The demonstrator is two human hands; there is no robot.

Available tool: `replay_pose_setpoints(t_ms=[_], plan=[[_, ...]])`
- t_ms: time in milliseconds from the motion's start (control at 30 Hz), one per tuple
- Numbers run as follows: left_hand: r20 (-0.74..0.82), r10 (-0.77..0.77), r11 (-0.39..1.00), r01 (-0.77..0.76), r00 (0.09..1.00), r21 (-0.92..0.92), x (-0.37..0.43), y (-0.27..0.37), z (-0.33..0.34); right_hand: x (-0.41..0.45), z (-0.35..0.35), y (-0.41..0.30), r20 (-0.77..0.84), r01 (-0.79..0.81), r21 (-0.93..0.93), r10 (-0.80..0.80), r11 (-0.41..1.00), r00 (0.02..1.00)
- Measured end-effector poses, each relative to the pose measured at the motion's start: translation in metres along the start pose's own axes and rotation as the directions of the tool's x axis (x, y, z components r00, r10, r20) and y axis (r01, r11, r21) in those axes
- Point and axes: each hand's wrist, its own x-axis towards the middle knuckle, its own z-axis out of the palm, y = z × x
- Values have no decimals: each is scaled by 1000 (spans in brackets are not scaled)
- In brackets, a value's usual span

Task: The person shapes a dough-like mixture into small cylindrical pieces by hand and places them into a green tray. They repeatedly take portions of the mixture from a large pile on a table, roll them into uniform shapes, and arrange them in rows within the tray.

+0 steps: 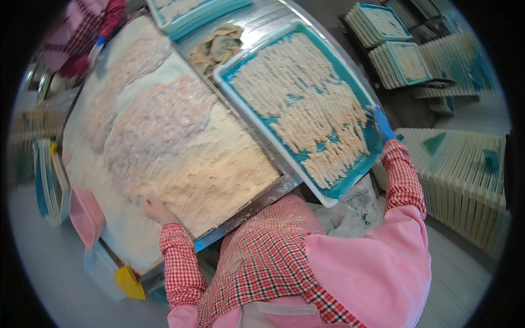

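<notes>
My left hand (pixel 158 210) reaches onto the table at the near edge of a heap of wet, pinkish pieces (pixel 160 115), beside loose pale flour (pixel 221 172). Its fingers are partly hidden, so its hold is unclear. My right hand (pixel 379 123), in a blue glove, is at the right rim of a white tray (pixel 262 133) with a teal lining. Rows of flour-coated strips (pixel 303 90) lie in this tray, with bits of the lining showing between them. Whether the gloved fingers grip the rim or a strip cannot be made out.
A crumpled cloth (pixel 217 45) and stacked teal trays (pixel 201 20) stand beyond. A pink basket (pixel 86 217) and yellow scoop-like object (pixel 130 283) hang at the left edge. Tray stacks (pixel 455 184) stand right. Another person (pixel 78 37) works at the far left.
</notes>
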Motion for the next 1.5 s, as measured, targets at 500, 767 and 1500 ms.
replay_pose_setpoints(t_ms=[500, 767, 1500], plan=[[431, 25, 904, -204, 902, 376, -34, 1, -57, -131, 286, -78, 390, 548, 127, -550, 827, 739], [532, 500, 840, -531, 683, -107, 7, 22, -82, -244, 492, -77, 734, 964, -252, -633, 85, 248], [277, 570, 805, -594, 773, 1, -52, 49, -26, -292, 551, -6, 780, -306, 374, -118, 875, 615]])
